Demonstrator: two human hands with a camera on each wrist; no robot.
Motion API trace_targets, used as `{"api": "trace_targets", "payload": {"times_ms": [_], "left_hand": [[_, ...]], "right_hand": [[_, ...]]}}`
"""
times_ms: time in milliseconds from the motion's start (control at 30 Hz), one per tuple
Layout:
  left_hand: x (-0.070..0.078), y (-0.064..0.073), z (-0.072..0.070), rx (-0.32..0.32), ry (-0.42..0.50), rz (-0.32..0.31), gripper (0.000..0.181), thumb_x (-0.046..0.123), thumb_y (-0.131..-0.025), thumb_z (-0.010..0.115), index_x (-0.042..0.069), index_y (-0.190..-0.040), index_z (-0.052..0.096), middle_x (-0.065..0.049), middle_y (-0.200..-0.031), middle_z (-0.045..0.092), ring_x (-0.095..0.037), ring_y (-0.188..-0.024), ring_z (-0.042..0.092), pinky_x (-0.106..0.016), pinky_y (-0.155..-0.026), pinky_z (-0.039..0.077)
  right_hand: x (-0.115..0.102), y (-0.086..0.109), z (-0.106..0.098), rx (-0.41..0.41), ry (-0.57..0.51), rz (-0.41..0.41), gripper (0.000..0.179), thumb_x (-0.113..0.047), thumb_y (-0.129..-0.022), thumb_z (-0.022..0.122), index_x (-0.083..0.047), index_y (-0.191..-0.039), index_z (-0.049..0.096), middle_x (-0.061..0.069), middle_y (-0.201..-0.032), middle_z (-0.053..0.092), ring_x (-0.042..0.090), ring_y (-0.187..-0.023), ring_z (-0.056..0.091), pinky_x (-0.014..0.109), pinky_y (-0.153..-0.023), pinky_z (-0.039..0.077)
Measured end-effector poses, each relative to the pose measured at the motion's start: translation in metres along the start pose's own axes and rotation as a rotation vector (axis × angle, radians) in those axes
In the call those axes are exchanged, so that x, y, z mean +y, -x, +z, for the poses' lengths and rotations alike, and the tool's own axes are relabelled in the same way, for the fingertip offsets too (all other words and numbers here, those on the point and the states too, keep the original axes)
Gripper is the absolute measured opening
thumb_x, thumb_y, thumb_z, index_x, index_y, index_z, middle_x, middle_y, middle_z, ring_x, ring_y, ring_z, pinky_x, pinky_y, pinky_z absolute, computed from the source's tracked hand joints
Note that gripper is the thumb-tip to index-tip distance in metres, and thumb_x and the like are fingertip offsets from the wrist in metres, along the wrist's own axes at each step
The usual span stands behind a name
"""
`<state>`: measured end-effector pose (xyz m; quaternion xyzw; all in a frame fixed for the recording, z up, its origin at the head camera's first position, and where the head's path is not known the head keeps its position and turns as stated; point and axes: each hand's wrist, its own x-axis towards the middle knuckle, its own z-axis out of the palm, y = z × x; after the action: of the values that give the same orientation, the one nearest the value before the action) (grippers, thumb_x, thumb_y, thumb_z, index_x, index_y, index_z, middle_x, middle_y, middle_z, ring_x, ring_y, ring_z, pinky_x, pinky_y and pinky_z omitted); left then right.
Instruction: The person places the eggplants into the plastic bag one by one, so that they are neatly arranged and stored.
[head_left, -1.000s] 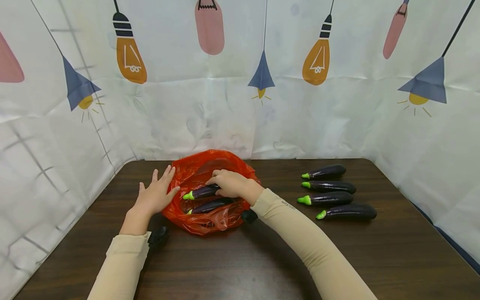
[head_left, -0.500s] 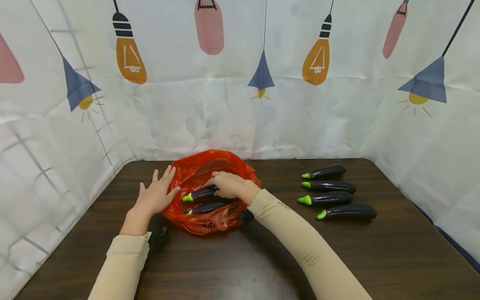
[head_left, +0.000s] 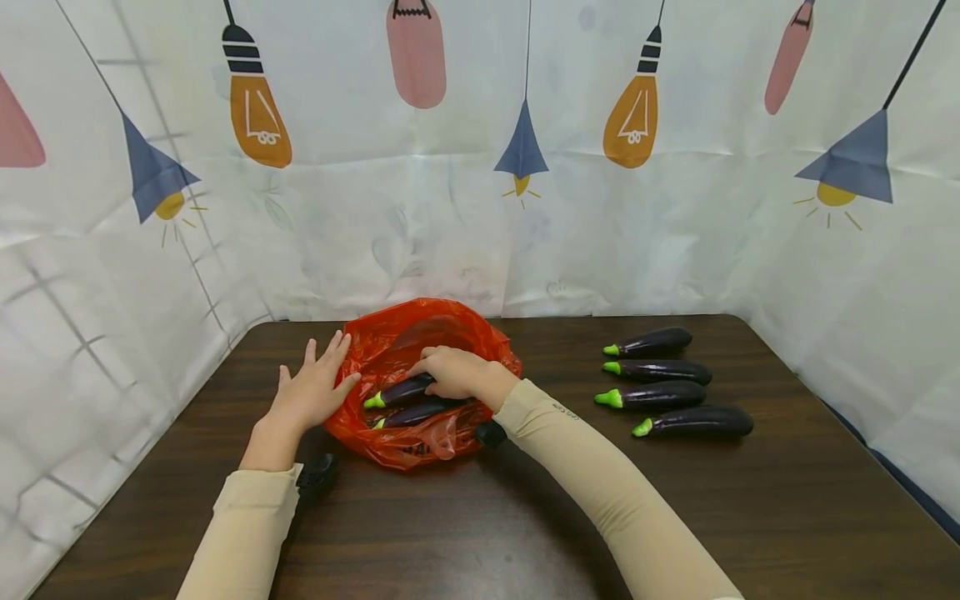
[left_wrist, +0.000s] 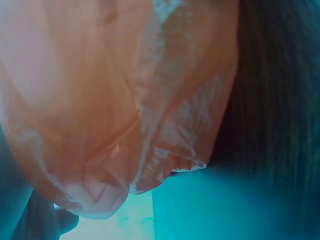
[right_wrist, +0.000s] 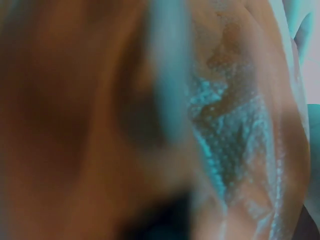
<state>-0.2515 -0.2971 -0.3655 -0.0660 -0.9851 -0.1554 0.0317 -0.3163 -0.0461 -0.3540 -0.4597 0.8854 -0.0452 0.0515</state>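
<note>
A red plastic bag (head_left: pixel 386 446) lies open-mouthed on the table. Inside it are two dark purple eggplants with green stems. My right hand (head_left: pixel 453 372) reaches into the bag and grips the farther eggplant (head_left: pixel 405 390) near its blunt end, hiding that end. The nearer eggplant (head_left: pixel 418 412) lies alongside, close to the held one. At the bag's left rim, my left hand (head_left: pixel 307 396) touches the plastic with fingers spread. The bag's wall (left_wrist: pixel 115 100) fills much of the left wrist view. Blurred, shiny bag plastic (right_wrist: pixel 240 130) covers most of the right wrist view.
Several eggplants (head_left: pixel 652 397) lie in a column on the right of the dark wooden table (head_left: pixel 420 533), stems pointing left. A white curtain (head_left: pixel 450 225) printed with lamps stands behind the table and along its sides.
My right hand has moved slightly down and left with the eggplant, bringing it closer to the nearer one in the bag. The left hand stays in place at the rim.
</note>
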Motion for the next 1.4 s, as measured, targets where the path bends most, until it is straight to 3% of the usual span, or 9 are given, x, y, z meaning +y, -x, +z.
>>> {"api": "trace_targets", "payload": {"times_ms": [1100,1400], "left_hand": [[-0.0004,0.0006,0.0018,-0.012,0.015,-0.011,0.078,0.036,-0.105,0.055,0.001,-0.163,0.017,-0.023,-0.168,0.008,-0.057,-0.149,0.001,-0.087,-0.102,-0.001],[-0.0003,-0.0007,0.0020,-0.006,0.010,-0.002,0.077,0.036,-0.105,0.055,0.002,-0.163,0.017,-0.023,-0.168,0.008,-0.057,-0.149,0.001,-0.086,-0.102,-0.001]], "right_hand": [[-0.0023,0.0012,0.0031,0.015,0.070,-0.005,0.041,-0.024,-0.102,0.067,-0.021,-0.142,0.064,0.002,-0.133,0.064,0.016,-0.121,0.059,0.028,-0.103,0.048],[-0.0047,0.0080,-0.0062,0.027,0.052,-0.006,0.039,-0.023,-0.103,0.065,-0.020,-0.142,0.064,0.002,-0.138,0.062,0.019,-0.128,0.057,0.031,-0.108,0.045]]}}
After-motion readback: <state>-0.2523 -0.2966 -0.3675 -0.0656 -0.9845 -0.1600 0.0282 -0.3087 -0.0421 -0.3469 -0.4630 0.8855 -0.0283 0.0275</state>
